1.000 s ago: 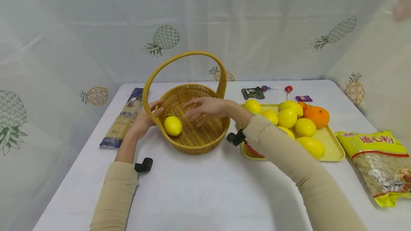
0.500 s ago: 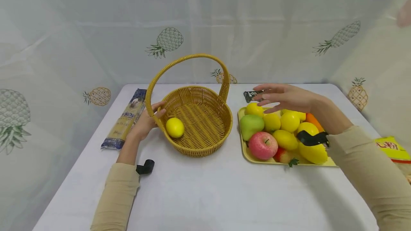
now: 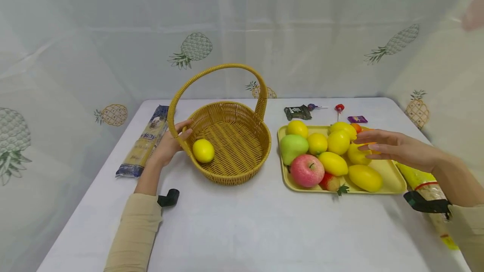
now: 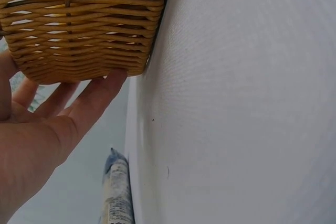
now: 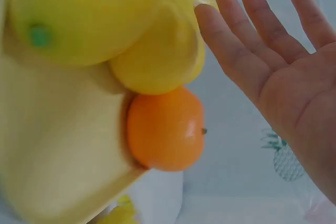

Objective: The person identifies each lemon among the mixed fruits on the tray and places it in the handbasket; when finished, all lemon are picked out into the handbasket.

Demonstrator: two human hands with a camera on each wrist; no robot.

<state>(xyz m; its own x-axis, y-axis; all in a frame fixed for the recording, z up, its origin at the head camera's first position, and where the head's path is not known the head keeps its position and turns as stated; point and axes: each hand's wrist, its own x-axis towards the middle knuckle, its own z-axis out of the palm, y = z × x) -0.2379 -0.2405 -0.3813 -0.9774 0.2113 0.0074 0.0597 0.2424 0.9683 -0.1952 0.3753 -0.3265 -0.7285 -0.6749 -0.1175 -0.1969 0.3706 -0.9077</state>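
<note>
My left hand (image 3: 170,144) grips the left side of a round wicker basket (image 3: 242,175) at the foot of its tall handle. In the left wrist view, fingers (image 4: 100,95) lie against the woven outer wall. One lemon (image 3: 203,151) sits inside the basket at the left. My right hand (image 3: 401,150) is over the right side of a yellow tray (image 3: 395,177), fingers spread and holding nothing. Its fingertips overlap a lemon (image 3: 357,154) in the head view, and it partly hides an orange (image 5: 167,128), plainly seen in the right wrist view.
The tray also holds a green pear (image 3: 293,148), a red apple (image 3: 307,171), a strawberry (image 3: 330,182), a mango (image 3: 365,178) and several lemons. Candy wrappers (image 3: 297,112) and lollipops (image 3: 339,108) lie behind it. Noodles (image 3: 145,142) lie left; a yellow bag (image 3: 416,177) lies right.
My right hand has left the inside of the basket and travelled right, across the tray to its right side. The left hand has stayed on the basket; the lemon remains inside.
</note>
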